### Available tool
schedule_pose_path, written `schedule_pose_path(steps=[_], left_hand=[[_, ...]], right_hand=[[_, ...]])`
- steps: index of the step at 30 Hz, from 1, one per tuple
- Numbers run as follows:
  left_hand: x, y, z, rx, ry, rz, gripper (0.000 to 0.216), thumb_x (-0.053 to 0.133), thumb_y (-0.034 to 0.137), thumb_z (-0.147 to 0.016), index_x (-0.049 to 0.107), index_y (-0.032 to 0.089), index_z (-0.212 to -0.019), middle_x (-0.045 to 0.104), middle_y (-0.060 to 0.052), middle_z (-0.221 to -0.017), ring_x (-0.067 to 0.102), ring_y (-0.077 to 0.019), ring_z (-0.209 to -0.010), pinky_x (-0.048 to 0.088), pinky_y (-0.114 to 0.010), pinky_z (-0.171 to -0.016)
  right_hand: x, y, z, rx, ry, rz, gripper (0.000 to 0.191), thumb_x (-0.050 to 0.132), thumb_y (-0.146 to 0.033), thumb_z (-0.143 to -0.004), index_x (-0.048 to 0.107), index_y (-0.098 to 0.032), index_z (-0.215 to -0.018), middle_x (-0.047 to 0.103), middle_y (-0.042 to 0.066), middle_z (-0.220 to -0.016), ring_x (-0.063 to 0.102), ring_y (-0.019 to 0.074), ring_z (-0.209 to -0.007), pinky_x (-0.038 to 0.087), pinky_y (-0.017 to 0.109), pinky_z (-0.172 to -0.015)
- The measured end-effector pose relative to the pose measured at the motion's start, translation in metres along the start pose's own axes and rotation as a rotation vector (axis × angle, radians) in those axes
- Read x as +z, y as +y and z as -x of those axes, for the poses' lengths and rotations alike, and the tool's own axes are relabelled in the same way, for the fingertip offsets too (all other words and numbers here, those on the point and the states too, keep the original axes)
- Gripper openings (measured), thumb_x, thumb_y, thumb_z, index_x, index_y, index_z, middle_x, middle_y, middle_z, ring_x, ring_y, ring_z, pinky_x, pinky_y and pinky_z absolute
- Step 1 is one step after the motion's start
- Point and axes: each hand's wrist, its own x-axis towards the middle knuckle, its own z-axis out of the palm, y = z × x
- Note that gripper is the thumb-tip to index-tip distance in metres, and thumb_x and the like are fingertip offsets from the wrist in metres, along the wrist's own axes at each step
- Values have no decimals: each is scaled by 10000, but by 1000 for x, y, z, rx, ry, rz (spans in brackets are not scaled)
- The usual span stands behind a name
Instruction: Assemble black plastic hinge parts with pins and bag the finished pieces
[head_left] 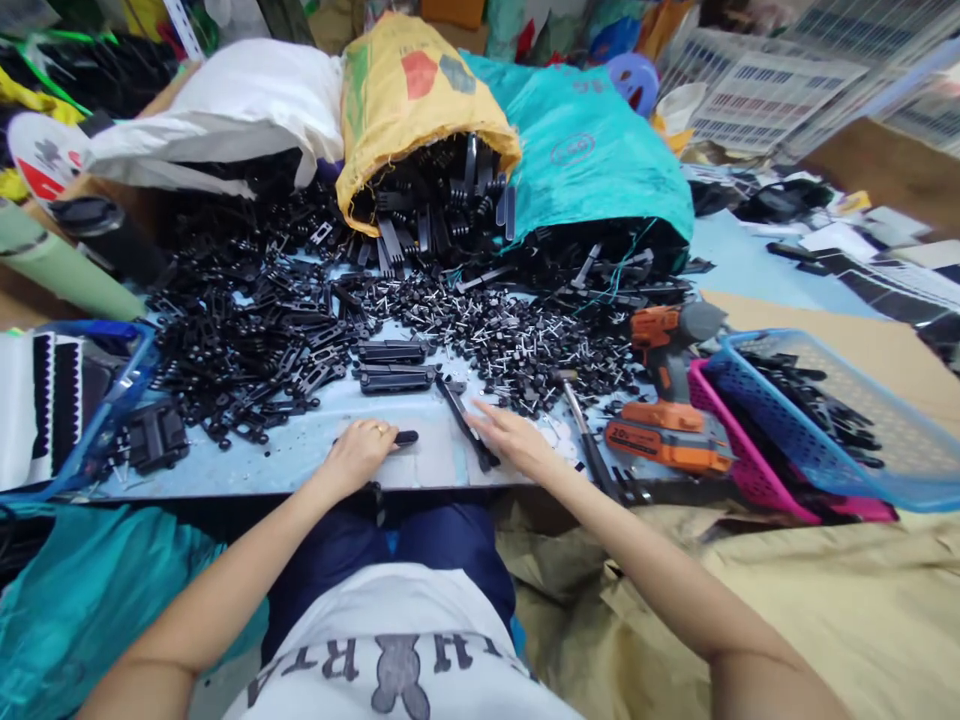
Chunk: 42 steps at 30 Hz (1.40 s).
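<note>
My left hand (362, 455) is closed around a small black plastic piece (406, 438), whose rounded end sticks out past the fingers to the right. My right hand (510, 438) has its fingers apart, with the tips at a long narrow black bar (459, 412) lying slanted on the light blue tabletop (292, 462); whether they press on it is unclear. Just beyond the hands, black plastic housings (394, 376) lie side by side. Behind them spreads a heap of small black-headed pieces with metal pins (525, 345). Flat black plastic links (247, 335) are piled to the left.
A hammer (589, 430) and an orange cordless drill (667, 440) lie right of my right hand. Beyond them are blue (840, 475) and pink (750, 480) baskets. White (247, 95), yellow (420, 90) and teal (592, 150) sacks line the back. A blue bin (142, 350) stands left.
</note>
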Motion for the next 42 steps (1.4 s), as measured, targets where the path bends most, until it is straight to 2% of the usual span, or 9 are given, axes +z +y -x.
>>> schedule_pose_path(steps=[3,6,8,12,14,17,20,31,42], left_hand=[[5,8,-6,-33,-36,-65,220,511,250,-872,563,184,-1076,605,-101,-949,559,-230,-899,396,-345,-794],[12,13,-12,-67,-80,-131,284,516,238,-864,541,168,-1139,605,-106,-972,550,-242,-917,406,-355,-799],[13,12,-13,-74,-91,-114,282,497,249,-873,543,164,-1137,602,-105,-975,546,-240,-924,413,-354,-808],[6,11,-14,-60,-120,-44,289,427,259,-899,535,181,-1155,593,-98,-1019,535,-227,-965,409,-348,-851],[1,14,-15,-74,-136,-35,312,401,302,-909,523,193,-1175,585,-97,-1061,527,-231,-996,398,-362,-876],[-2,18,-18,-99,-157,-15,426,438,503,-865,516,215,-1168,577,-91,-1083,520,-256,-1020,399,-382,-865],[-1,21,-17,-96,-154,-8,632,599,641,-683,508,208,-1135,579,-98,-1056,527,-290,-1006,407,-384,-831],[7,11,0,-44,89,45,608,682,496,-669,482,168,-1140,588,-139,-1078,553,-306,-1028,437,-411,-857],[10,11,2,-48,148,82,600,678,537,-658,525,180,-1115,612,-138,-1063,572,-302,-1023,448,-412,-874]], right_hand=[[-1,-19,-13,380,83,79,434,410,-367,-909,435,-123,-1266,531,173,-1223,535,240,-1100,454,343,-847],[-8,-30,-29,539,-90,143,375,462,-410,-891,502,-129,-1136,607,142,-1028,596,243,-940,454,315,-732],[-16,-30,-27,458,-111,149,305,397,-350,-931,504,-142,-1126,605,121,-1002,602,207,-880,431,283,-705],[-22,-29,-8,-49,-173,75,364,343,-436,-946,528,-178,-1124,615,76,-921,592,164,-836,386,252,-702],[-17,-34,-3,-137,-262,87,395,327,-479,-941,562,-185,-1059,618,60,-853,594,151,-773,359,245,-648],[-7,-45,-6,-65,-299,132,403,310,-496,-941,564,-198,-1034,623,43,-827,596,142,-715,311,241,-578],[-8,-54,-10,-19,-278,178,418,290,-512,-940,556,-210,-1054,626,49,-838,596,149,-718,291,245,-569],[-34,-84,-11,-54,-180,390,367,234,-409,-973,508,-199,-1095,602,83,-880,561,185,-776,291,305,-637],[-37,-75,-15,-145,-190,418,282,297,-300,-972,482,-182,-1150,599,91,-891,550,183,-785,287,305,-650]])
